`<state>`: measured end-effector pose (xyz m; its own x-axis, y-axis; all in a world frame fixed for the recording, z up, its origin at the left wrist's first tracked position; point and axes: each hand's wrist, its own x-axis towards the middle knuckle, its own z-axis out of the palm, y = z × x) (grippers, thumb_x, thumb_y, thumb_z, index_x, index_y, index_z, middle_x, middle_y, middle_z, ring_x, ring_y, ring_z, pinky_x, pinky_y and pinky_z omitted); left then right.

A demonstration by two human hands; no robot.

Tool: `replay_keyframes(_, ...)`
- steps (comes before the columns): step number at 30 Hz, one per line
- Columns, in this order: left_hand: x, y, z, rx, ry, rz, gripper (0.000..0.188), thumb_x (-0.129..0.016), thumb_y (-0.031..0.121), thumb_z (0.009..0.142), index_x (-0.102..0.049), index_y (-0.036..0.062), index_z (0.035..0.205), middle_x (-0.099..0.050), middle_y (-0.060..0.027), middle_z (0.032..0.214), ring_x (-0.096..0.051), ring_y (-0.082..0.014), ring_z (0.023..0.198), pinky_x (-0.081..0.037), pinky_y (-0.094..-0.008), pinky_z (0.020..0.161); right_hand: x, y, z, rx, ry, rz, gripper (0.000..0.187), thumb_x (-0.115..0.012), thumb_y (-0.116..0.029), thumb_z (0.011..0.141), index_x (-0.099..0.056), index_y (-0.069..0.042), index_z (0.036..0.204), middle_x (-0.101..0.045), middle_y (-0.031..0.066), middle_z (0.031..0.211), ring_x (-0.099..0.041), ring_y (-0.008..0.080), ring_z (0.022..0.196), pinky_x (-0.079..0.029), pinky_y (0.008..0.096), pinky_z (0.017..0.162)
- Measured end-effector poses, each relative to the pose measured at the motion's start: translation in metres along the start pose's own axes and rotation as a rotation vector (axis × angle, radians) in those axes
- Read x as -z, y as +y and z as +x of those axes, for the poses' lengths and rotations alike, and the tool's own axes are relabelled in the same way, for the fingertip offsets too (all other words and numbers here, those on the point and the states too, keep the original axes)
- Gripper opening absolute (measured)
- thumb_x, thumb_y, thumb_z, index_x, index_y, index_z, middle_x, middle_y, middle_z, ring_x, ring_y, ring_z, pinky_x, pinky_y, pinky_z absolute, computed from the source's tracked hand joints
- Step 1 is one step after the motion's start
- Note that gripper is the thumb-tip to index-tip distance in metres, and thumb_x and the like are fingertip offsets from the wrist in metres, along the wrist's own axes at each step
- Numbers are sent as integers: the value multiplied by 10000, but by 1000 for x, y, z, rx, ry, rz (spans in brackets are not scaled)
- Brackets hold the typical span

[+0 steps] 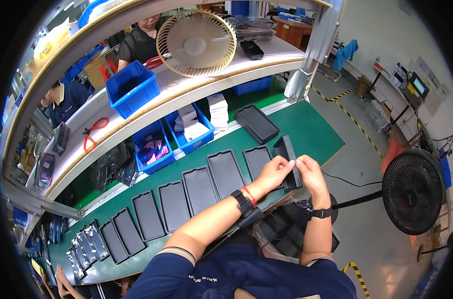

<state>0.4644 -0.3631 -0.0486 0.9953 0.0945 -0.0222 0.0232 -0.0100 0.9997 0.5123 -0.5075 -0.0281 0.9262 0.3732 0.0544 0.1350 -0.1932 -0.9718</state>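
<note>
Between my two hands a shallow black plastic tray (284, 148) stands tilted up on its side above the green table. My left hand (274, 174) pinches its near edge from the left, fingers closed. From the right, my right hand (312, 175) grips the same tray, thumb close to the left one. Just left of them lies another black tray (256, 160), partly behind my left hand. A deeper-looking black tray or stack of trays (257, 124) sits beyond them. A row of similar flat trays (200, 188) runs leftward along the table.
Silvery packets (90, 243) lie at the table's left end. Under the shelf stand blue bins (193, 132) with white boxes. Above are a blue bin (131, 88), red-handled scissors (95, 133) and a fan (196, 44). A box of black trays (281, 231) is below my arms; a black fan (413, 192) stands right.
</note>
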Motion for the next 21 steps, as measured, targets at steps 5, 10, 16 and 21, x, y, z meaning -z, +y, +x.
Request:
replay_keyframes(5, -21, -9, 23, 43, 87, -156, 296, -613, 260, 861, -550, 11, 714, -587, -75, 584, -563, -144, 559, -435, -317, 507, 29, 19, 10, -17, 64, -10, 168, -504, -145, 910, -546, -31, 793, -441, -48, 710, -392, 72, 690, -372, 257, 640)
replay_keyframes(10, -34, 4, 29, -72, -57, 309, 323, -589, 346, 854, -657, 34, 810, -662, -158, 798, -631, -312, 797, -475, -391, 717, 140, 79, 44, -381, 126, 216, 230, -486, -215, 945, -590, -12, 927, -613, 37, 826, -565, 106, 754, -464, 258, 711)
replay_keyframes(16, -19, -17, 24, -252, -550, 892, 535, -537, 416, 861, -475, 150, 1321, -371, -143, 1416, -190, -361, 1374, -8, -618, 1071, 122, 76, 55, -182, 353, -422, 461, -742, -260, 752, -570, 1, 1091, -579, 83, 944, -544, 155, 841, -469, 298, 743)
replay_keyframes(21, -4, -14, 22, -167, -513, 1021, 634, -566, 359, 841, -344, 176, 1406, -267, -133, 1476, -153, -364, 1384, 8, -635, 1060, 80, 65, 57, -142, 334, -954, 543, -768, -263, 686, -572, -115, 1171, -569, 162, 1113, -512, 355, 1058, -425, 432, 906)
